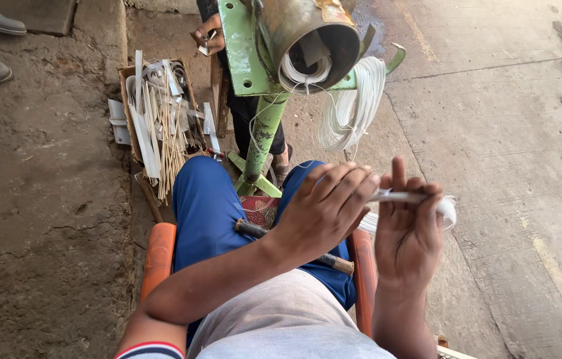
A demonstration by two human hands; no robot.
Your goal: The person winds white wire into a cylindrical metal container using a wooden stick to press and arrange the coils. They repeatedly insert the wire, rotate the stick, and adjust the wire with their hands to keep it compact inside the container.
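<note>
Two hands meet over the lap of a seated person, and both close on one thin white strip [406,197]. Farthest left, on the rough dirt floor, a shallow wooden box [158,119] holds a jumble of pale flat slats and thin sticks, stiff and dry-looking, some spilling over its near edge. Beside it stands a green metal stand [262,133], its paint chipped and rusty, carrying a dull metal drum [314,33] with white cord wound inside; a loose hank of the same white cord [354,106] hangs from a hook at the drum's right, glossy and springy in its loops. Another person's hand [210,33] shows behind the stand, apart from the work. Lower down, a dark wooden-handled tool [294,246] lies across the blue trousers, untouched. The left hand [324,206] curls over the strip from above, fingers bent and closed on it, though the exact pinch is hidden behind the knuckles. The right hand [407,229] stands upright, palm towards the body, its grip shut round the strip, whose far end bends into a translucent loop at the right. The strip looks smooth, slick and bendy, so it seems wise to keep both grips close together and firm, feeding it straight rather than twisting, lest it kink or slip. Smooth grey concrete lies to the right.
</note>
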